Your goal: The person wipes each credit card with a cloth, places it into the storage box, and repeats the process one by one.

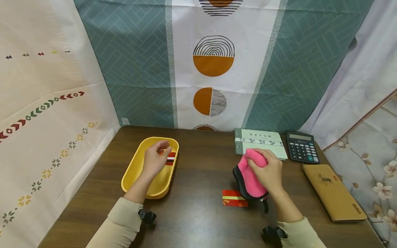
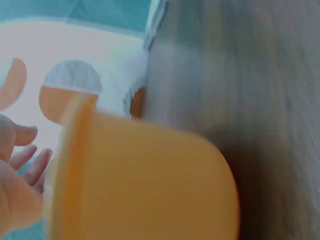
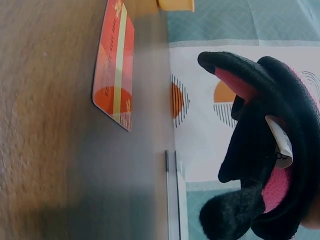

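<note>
My left hand (image 1: 156,159) hovers over the yellow tray (image 1: 132,167), its fingers apart and nothing between them. Beneath those fingers a red card with white and dark stripes (image 1: 170,158) lies in the tray, partly hidden by the hand. The left wrist view shows the tray's outer side (image 2: 150,180), blurred, beside the loosely bent fingers (image 2: 37,170). In my right hand (image 1: 269,170) is a soft pink and black plush pouch (image 1: 252,179), gripped above the table. Its black edging and a white tag (image 3: 281,142) face the right wrist camera. Near it lies a red card with a yellow stripe (image 1: 234,198).
At the back right lie a pale green ledger book (image 1: 263,141) and a black calculator (image 1: 302,147). A tan wallet (image 1: 333,193) rests along the right edge of the brown table (image 1: 198,206). Patterned cloth (image 1: 214,65) hangs behind the table.
</note>
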`<state>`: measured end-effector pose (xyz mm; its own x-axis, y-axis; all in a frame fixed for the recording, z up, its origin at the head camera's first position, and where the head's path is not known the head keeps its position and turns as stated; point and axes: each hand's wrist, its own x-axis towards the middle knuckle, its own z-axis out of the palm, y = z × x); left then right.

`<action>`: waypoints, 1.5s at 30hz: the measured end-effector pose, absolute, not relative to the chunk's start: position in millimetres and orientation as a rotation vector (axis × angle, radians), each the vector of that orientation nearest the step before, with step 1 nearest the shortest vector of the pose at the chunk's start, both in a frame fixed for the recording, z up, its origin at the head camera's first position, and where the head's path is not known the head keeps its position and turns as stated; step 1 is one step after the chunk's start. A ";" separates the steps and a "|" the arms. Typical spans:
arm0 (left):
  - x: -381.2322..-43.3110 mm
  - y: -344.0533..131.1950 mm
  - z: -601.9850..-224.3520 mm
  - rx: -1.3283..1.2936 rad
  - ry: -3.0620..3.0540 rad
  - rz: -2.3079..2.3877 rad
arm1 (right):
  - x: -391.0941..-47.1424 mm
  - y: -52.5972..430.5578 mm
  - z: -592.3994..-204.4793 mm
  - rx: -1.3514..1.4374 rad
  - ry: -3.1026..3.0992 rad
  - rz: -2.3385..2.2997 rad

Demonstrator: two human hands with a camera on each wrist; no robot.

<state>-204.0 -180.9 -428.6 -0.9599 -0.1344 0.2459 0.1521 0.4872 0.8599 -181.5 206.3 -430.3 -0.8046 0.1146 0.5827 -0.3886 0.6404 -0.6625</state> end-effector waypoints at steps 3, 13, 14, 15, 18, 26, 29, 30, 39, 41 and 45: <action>-200.1 -169.2 -421.2 -0.121 -2.441 -1.500 | -181.8 209.9 -429.6 0.195 -2.259 1.105; -184.3 -135.5 -415.3 -0.408 -2.531 -1.427 | -178.8 222.0 -427.0 0.138 -2.277 1.100; -182.7 -131.4 -416.6 -0.435 -2.529 -1.444 | -178.2 222.7 -426.9 0.133 -2.283 1.097; -180.5 -126.6 -417.8 -0.449 -2.525 -1.467 | -177.7 223.7 -427.3 0.132 -2.287 1.091; -174.0 -112.3 -423.2 -0.498 -2.516 -1.555 | -177.1 225.5 -428.9 0.130 -2.296 1.081; -165.0 -83.0 -433.7 -0.614 -2.550 -1.654 | -175.0 229.9 -431.5 0.100 -2.325 1.074; -165.4 -77.0 -439.5 -0.639 -2.572 -1.657 | -175.2 232.5 -433.0 0.072 -2.327 1.071; -165.7 -75.0 -441.9 -0.652 -2.580 -1.649 | -175.6 233.2 -433.3 0.072 -2.322 1.069; -162.4 -47.4 -471.9 -0.767 -2.708 -1.643 | -177.6 234.2 -434.6 0.086 -2.300 1.060; -161.7 -41.0 -477.4 -0.787 -2.753 -1.659 | -177.7 234.6 -434.5 0.074 -2.306 1.064; -161.2 -31.5 -484.7 -0.829 -2.793 -1.636 | -177.1 236.7 -433.3 0.059 -2.318 1.076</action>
<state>-161.2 -31.5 -484.7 -0.8583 0.5076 0.0748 0.3136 0.4036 0.8595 -177.1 236.7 -433.3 -0.8326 0.1943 0.5188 -0.2710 0.6740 -0.6872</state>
